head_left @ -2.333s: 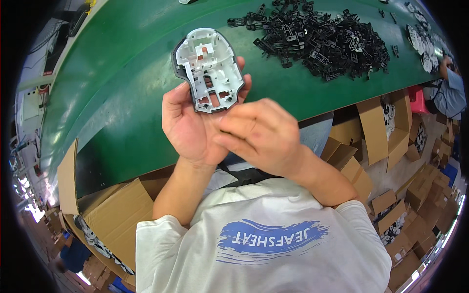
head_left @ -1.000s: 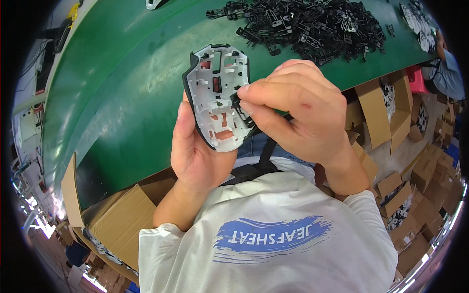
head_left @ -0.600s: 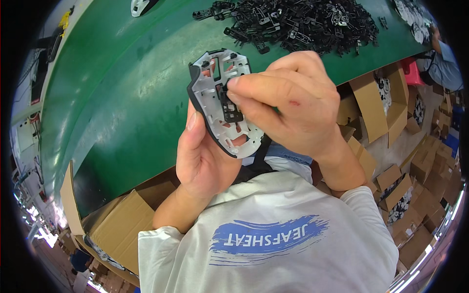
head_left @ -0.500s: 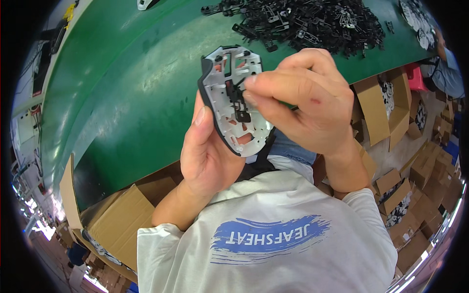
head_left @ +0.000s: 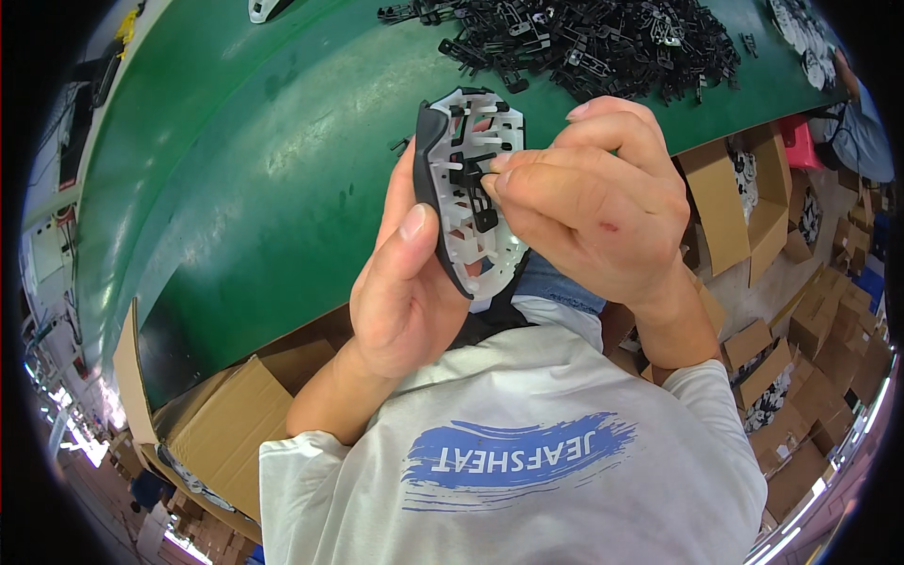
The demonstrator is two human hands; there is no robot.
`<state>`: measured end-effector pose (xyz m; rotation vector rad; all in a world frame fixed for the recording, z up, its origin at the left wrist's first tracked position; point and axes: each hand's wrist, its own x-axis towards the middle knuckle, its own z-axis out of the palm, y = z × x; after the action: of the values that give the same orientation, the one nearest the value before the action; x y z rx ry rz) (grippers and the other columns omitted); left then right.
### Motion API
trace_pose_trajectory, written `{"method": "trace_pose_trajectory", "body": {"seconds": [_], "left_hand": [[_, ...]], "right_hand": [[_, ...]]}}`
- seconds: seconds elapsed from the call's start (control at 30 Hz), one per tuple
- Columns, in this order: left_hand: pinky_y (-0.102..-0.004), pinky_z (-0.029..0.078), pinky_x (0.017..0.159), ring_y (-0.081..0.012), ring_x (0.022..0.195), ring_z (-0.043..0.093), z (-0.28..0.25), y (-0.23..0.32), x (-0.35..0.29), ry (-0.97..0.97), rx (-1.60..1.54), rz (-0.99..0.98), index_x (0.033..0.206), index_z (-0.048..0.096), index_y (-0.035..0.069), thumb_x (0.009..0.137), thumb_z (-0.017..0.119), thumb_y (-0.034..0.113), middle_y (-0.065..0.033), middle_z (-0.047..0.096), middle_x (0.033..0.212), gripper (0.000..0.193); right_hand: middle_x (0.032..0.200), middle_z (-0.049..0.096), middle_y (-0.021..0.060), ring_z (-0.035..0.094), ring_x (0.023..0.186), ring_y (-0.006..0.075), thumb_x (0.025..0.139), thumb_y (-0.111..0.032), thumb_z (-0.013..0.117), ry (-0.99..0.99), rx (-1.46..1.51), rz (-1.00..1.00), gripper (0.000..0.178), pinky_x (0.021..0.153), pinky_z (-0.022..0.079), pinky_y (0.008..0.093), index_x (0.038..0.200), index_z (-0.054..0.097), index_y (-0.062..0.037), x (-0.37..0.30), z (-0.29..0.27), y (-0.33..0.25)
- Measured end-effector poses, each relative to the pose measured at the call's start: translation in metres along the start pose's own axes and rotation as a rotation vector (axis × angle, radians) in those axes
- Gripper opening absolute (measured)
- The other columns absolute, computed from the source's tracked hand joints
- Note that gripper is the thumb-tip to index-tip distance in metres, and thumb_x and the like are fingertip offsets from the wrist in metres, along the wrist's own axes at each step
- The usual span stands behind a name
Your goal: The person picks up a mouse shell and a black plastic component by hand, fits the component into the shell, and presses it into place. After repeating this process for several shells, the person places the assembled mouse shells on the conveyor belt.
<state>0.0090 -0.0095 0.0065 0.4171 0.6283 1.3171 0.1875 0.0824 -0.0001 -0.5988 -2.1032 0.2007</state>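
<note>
My left hand (head_left: 394, 297) is closed round the outer side of a mouse shell (head_left: 458, 240), its thumb on the black edge. The shell is white inside, with posts and cut-outs, and is held tilted above the green table's near edge. Inside it, near the middle, lies a small black plastic clip (head_left: 485, 218) with a looped end. My right hand (head_left: 603, 202) reaches in from the right with thumb and forefinger pinched at the clip's upper part. Those fingertips partly hide where they meet the clip.
A heap of black plastic clips (head_left: 593, 47) covers the far part of the green table (head_left: 254, 207). Another shell (head_left: 266, 9) lies at the far left edge. Open cardboard boxes stand at the left (head_left: 231, 433) and right (head_left: 725, 221). A person's arm (head_left: 847, 75) shows at far right.
The mouse shell has turned more edge-on and shifted slightly right with my left hand. My right hand stays pinched at the clip, moved slightly right.
</note>
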Motion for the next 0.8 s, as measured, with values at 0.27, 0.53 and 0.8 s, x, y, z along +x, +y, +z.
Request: {"method": "trace_pose_trajectory", "body": {"seconds": [0.27, 0.53, 0.8], "left_hand": [[-0.0435, 0.034, 0.127, -0.0263, 0.153, 0.044, 0.004, -0.001, 0.002, -0.008, -0.008, -0.045, 0.171, 0.018, 0.002, 0.112, 0.043, 0.032, -0.0152, 0.044, 0.166, 0.071], [-0.044, 0.036, 0.126, -0.0271, 0.152, 0.046, -0.004, -0.007, -0.004, 0.028, -0.08, -0.051, 0.17, 0.024, 0.003, 0.111, 0.042, 0.032, -0.0153, 0.047, 0.164, 0.068], [-0.0478, 0.049, 0.119, -0.0324, 0.145, 0.056, -0.012, 0.0, 0.003, -0.057, -0.234, -0.199, 0.166, 0.031, 0.007, 0.111, 0.036, 0.04, -0.017, 0.051, 0.161, 0.064]], "right_hand": [[0.091, 0.079, -0.0042, 0.066, 0.081, 0.0165, 0.067, -0.005, 0.091, -0.091, -0.003, 0.019, 0.027, 0.089, 0.057, 0.0421, 0.091, 0.081, -0.0135, 0.005, -0.01, -0.002], [0.102, 0.077, 0.003, 0.069, 0.09, 0.018, 0.079, -0.003, 0.087, -0.141, 0.137, 0.119, 0.032, 0.102, 0.054, 0.0438, 0.108, 0.077, -0.0102, 0.001, -0.013, -0.003], [0.145, 0.053, 0.0122, 0.062, 0.122, 0.0171, 0.095, 0.006, 0.071, -0.19, 0.697, 0.667, 0.052, 0.106, 0.051, 0.0333, 0.146, 0.058, 0.0047, -0.011, -0.017, 0.001]]}}
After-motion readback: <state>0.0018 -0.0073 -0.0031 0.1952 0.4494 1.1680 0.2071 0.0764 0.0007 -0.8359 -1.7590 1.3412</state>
